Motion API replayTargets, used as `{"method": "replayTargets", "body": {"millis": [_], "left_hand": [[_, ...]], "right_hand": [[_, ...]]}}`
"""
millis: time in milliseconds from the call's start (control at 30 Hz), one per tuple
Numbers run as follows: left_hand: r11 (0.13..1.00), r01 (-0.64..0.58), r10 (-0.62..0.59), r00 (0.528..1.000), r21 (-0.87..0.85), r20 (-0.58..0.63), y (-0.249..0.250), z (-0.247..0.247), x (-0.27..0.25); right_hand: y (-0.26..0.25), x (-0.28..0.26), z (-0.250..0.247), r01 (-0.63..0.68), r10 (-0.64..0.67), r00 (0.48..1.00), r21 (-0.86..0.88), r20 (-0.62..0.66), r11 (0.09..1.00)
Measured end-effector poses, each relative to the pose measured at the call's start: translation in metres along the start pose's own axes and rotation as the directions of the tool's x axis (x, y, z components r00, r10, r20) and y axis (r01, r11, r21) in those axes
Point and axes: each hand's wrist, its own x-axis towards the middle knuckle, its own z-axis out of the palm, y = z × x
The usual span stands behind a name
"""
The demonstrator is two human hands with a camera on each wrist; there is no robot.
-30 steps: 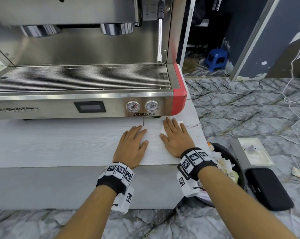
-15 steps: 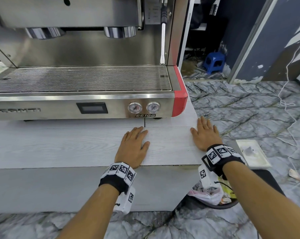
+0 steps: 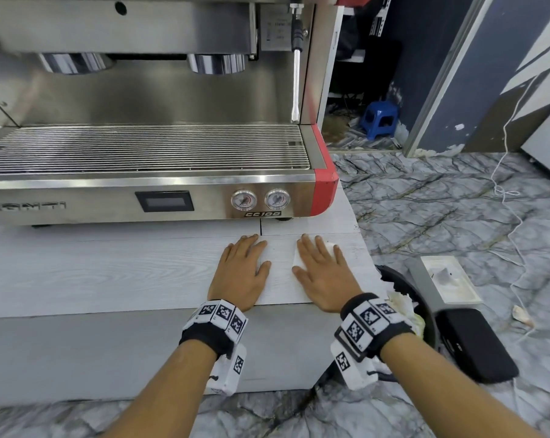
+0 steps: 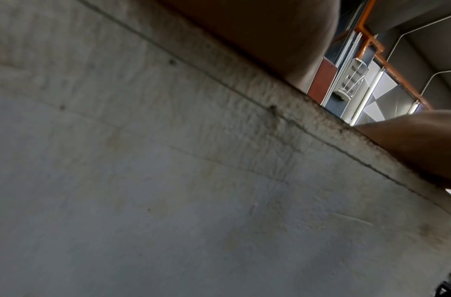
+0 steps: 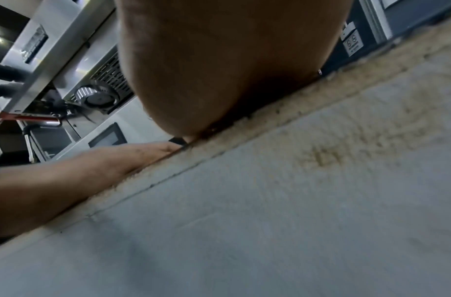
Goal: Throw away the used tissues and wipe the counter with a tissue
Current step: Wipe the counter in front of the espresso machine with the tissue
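A white tissue [image 3: 328, 246] lies flat on the pale wood counter [image 3: 109, 273]; only its edges show around my right hand [image 3: 322, 270], which presses on it with straight, spread fingers. Beside it, my left hand [image 3: 242, 270] rests flat on the bare counter, fingers straight. On the floor at the counter's right end stands a black bin [image 3: 416, 308] holding crumpled used tissues [image 3: 403, 303]. Both wrist views show only the counter's front face [image 4: 168, 201] and the heels of the hands.
A steel espresso machine [image 3: 147, 147] with a red corner fills the back of the counter. On the marble floor to the right lie a white tray [image 3: 447, 279], a black pouch [image 3: 476, 346] and a white cable [image 3: 507, 197]. A blue stool [image 3: 379, 120] stands further back.
My right hand swept right to the counter's end, then came back left with the tissue under it. The left hand has stayed in place.
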Motion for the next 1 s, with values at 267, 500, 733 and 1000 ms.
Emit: {"method": "replayTargets", "body": {"millis": [267, 500, 733, 1000], "left_hand": [[1.0, 0.006, -0.006, 1.0, -0.012, 0.014, 0.001, -0.001, -0.001], [1.0, 0.005, -0.004, 0.999, -0.009, 0.032, 0.002, -0.003, -0.002], [1.0, 0.004, -0.004, 1.0, 0.017, 0.028, 0.004, -0.003, -0.002], [1.0, 0.024, -0.025, 1.0, 0.014, 0.011, 0.003, -0.001, -0.001]], "right_hand": [[0.007, -0.009, 0.016, -0.028, 0.024, 0.995, -0.036, -0.094, 0.999], [0.034, -0.02, 0.008, -0.092, 0.086, 0.992, -0.064, -0.087, 0.994], [0.093, -0.021, -0.016, -0.336, 0.335, 0.941, -0.006, -0.047, 0.942], [0.041, 0.004, -0.03, -0.01, 0.009, 0.992, -0.009, -0.127, 1.0]]}}
